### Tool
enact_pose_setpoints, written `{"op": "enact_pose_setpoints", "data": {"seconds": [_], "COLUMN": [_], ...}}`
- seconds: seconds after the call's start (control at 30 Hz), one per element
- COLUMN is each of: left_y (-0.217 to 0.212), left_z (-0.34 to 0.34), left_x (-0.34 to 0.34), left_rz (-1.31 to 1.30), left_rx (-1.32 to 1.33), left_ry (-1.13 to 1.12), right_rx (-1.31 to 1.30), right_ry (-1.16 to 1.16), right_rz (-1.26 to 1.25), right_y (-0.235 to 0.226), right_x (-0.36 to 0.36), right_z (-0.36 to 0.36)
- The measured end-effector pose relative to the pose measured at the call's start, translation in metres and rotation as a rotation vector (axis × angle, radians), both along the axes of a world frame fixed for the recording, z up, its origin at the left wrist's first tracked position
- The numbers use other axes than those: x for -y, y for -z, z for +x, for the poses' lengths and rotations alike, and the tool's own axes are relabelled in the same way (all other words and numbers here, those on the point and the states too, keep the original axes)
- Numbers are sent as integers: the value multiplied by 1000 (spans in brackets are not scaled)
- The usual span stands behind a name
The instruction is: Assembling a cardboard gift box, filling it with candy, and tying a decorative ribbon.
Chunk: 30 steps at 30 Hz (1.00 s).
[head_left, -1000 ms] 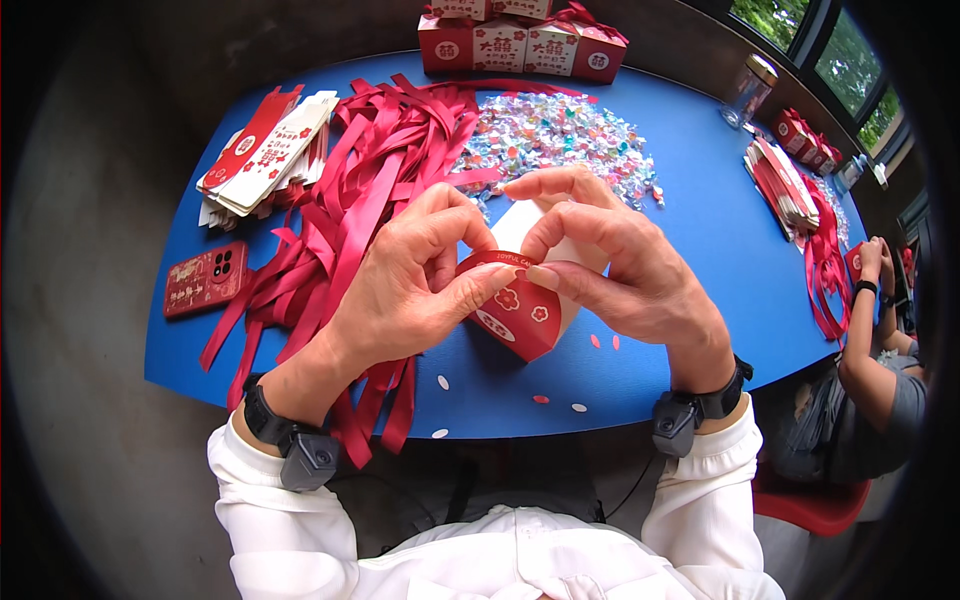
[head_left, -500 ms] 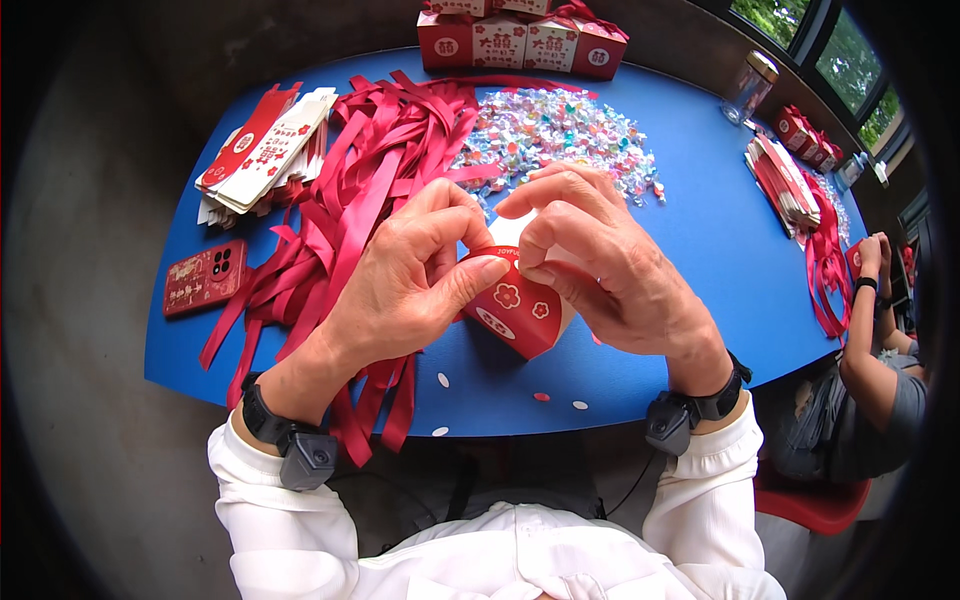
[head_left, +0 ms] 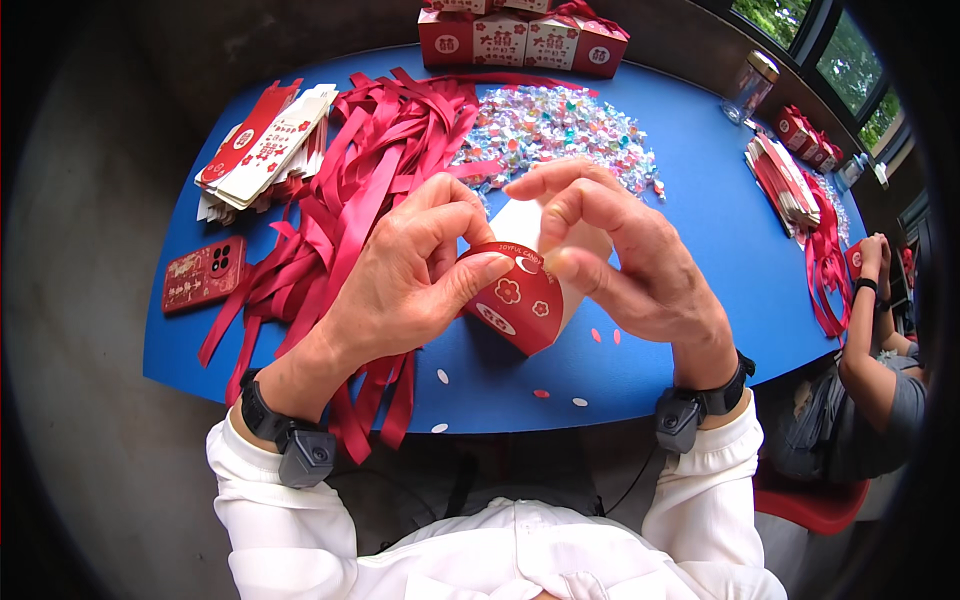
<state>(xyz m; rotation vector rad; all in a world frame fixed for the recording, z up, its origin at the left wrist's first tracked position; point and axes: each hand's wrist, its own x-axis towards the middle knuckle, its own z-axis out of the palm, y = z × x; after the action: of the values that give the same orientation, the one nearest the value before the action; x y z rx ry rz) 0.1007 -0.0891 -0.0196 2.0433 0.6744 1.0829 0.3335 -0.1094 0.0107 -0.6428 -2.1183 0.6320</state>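
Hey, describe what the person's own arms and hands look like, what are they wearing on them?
Both hands are bare: left hand, right hand. Each forearm is covered by a white long sleeve bunched at the cuff. Each wrist carries a black strap with a small dark boxy device, on the left wrist and on the right wrist.

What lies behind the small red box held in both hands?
Behind the red box lie wrapped sweets and red ribbons on the blue table. The right hand and left hand cover the nearest part.
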Motion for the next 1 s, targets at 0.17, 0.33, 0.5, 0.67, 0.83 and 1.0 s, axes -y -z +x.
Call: {"op": "enact_pose_setpoints", "data": {"seconds": [0.17, 0.33, 0.5, 0.67, 0.83, 1.0], "left_y": [0, -3, -3, 0, -1, -1], "left_z": [-1, -1, 0, 1, 2, 7], "left_x": [2, 2, 3, 2, 4, 3], "left_rz": [0, 59, 55, 104, 49, 117], "left_rx": [-2, -64, -45, -43, -30, -18], "left_ry": [2, -7, -11, 0, -11, 14], "right_rx": [69, 107, 71, -31, -333, -338], "right_ry": [41, 98, 113, 104, -66, -62], "right_rz": [128, 172, 145, 72, -112, -253], "right_y": [2, 2, 6, 10, 6, -16], "right_x": [2, 3, 3, 2, -7, -11], "right_z": [-6, -6, -10, -10, 2, 42]}}
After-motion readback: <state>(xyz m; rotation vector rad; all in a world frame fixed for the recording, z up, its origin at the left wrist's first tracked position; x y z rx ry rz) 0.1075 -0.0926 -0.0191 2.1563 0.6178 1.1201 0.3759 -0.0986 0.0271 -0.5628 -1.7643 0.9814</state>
